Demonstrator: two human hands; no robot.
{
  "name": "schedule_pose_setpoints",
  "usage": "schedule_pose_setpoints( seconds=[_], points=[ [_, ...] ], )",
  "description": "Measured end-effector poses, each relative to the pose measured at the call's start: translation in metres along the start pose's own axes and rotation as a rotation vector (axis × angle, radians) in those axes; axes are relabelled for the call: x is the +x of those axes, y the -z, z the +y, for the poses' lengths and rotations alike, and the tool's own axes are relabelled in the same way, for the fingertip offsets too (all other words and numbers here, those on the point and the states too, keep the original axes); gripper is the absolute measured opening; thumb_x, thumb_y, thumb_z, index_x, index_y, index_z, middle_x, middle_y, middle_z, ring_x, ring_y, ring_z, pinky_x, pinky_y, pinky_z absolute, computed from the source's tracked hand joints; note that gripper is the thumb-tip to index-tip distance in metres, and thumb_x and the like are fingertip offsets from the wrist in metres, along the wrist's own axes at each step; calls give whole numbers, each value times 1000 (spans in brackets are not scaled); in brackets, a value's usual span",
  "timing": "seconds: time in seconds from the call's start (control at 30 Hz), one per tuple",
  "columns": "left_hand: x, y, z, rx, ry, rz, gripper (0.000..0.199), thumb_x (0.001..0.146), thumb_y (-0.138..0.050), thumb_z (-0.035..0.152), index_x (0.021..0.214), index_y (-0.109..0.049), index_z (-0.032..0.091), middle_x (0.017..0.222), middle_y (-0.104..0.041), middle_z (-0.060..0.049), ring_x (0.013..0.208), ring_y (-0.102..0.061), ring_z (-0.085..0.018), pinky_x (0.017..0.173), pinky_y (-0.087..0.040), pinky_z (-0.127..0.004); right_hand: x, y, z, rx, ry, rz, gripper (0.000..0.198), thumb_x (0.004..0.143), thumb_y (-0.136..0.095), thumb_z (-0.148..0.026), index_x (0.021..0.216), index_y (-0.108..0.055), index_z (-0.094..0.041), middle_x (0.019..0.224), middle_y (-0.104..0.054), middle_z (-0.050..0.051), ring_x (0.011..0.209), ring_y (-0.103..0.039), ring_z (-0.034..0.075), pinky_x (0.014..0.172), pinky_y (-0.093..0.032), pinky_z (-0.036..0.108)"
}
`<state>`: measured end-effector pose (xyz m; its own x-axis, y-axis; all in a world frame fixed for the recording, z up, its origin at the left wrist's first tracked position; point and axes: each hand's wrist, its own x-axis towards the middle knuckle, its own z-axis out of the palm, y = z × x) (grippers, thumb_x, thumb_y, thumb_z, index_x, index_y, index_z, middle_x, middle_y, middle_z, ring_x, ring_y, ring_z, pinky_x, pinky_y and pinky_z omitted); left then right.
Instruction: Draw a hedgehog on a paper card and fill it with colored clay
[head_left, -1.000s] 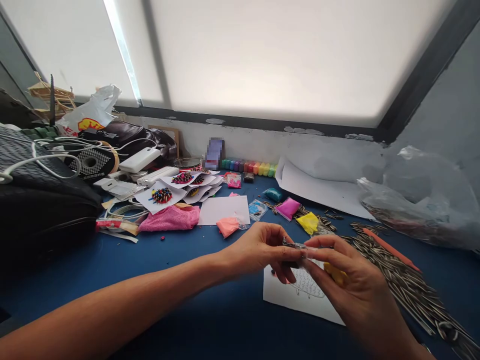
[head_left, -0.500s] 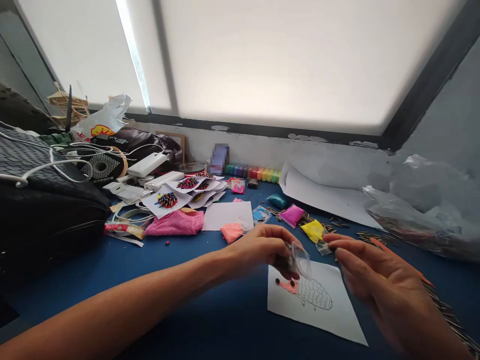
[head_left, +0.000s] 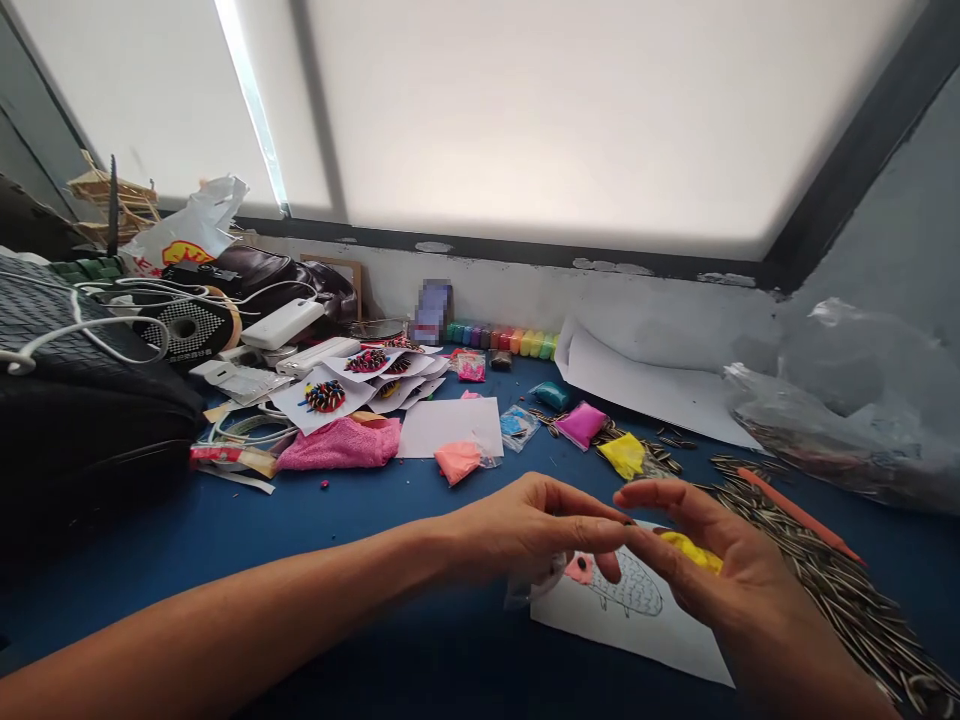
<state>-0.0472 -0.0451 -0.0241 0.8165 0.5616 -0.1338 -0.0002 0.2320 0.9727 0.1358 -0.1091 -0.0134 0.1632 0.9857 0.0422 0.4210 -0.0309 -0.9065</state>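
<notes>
My left hand [head_left: 551, 530] is over the paper's left edge, closed on a small clear plastic bag [head_left: 534, 582] that hangs below its palm. Its thumb and forefinger reach the tip of my right thumb, where a tiny dark bit [head_left: 628, 522] shows. A lump of yellow clay [head_left: 691, 551] rests inside my curled right hand [head_left: 724, 560], between thumb and fingers. Beneath both hands is a white paper [head_left: 637, 640] with a drawn hedgehog-like animal [head_left: 634, 585]; its face is pink clay [head_left: 576, 568] with a dark dot. My left fingers hide part of the face.
Striped sunflower seeds [head_left: 832, 580] spread along the right, with an orange stick [head_left: 799, 515] on them. Behind are a yellow clay packet [head_left: 624, 455], a magenta packet [head_left: 581, 425] and a peach packet [head_left: 457, 461]. A pink cloth [head_left: 341, 443] and decorated papers [head_left: 326, 397] are left.
My hands have come together at the fingertips. The clear bag has swung from in front of my left fingers to under the palm. Yellow clay now shows in my right hand.
</notes>
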Motion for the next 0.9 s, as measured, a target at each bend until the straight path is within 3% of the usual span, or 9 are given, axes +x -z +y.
schedule_pose_setpoints(
  seconds=[0.1,0.2,0.33,0.5,0.6,0.73,0.83,0.9],
  points=[
    [1,-2,-4,-12,-60,46,31,79,-72,41,100,-75,17,82,-67,-2,75,-56,-10,71,-42,-23,0,-2,3,-18,4,-54,38,74,-66,-57,97,-67,-27,78,-69,0,56,-51,14,51,-40,25],
    [3,-4,-8,-26,-111,90,28,74,-77,39,90,-76,15,80,-69,-4,79,-59,-13,78,-45,-27,2,-1,5,-30,-24,-92,41,74,-65,-61,96,-67,-26,80,-68,0,55,-51,13,49,-38,25],
    [3,-5,-4,-39,-126,170,29,70,-79,40,81,-73,13,72,-68,-3,67,-57,-11,67,-42,-25,7,2,8,-28,-60,-172,42,75,-66,-62,96,-68,-26,83,-65,0,52,-44,9,47,-35,24],
    [1,-3,0,-25,-51,172,27,80,-69,40,82,-65,14,76,-69,-2,47,-39,-3,47,-27,-21,11,7,9,61,-161,-185,40,78,-68,-57,102,-64,-25,75,-57,-3,50,-33,6,46,-31,21],
    [1,-1,-1,-42,-48,117,26,82,-66,40,85,-64,14,81,-69,-2,49,-40,-4,47,-28,-21,11,10,9,121,-132,-155,34,79,-68,-52,101,-63,-26,71,-52,-5,50,-30,7,46,-30,21],
    [2,1,-3,-25,-35,94,27,85,-63,39,92,-68,14,82,-68,-2,49,-37,-4,47,-26,-21,10,14,10,195,-44,-179,18,79,-63,-39,80,-65,-22,61,-43,-5,50,-30,8,45,-29,22],
    [3,1,-3,-26,-29,91,27,84,-64,40,90,-67,14,80,-68,-2,49,-37,-4,47,-26,-21,10,16,8,166,-53,-250,25,84,-54,-42,80,-66,-20,52,-25,-9,47,-22,9,43,-22,22],
    [3,2,-3,-32,-19,119,29,78,-71,42,83,-64,14,75,-68,-1,48,-36,-3,47,-24,-21,11,18,5,73,-51,-288,31,87,-50,-47,83,-67,-21,51,-25,-9,45,-23,9,43,-21,22]
  ],
)
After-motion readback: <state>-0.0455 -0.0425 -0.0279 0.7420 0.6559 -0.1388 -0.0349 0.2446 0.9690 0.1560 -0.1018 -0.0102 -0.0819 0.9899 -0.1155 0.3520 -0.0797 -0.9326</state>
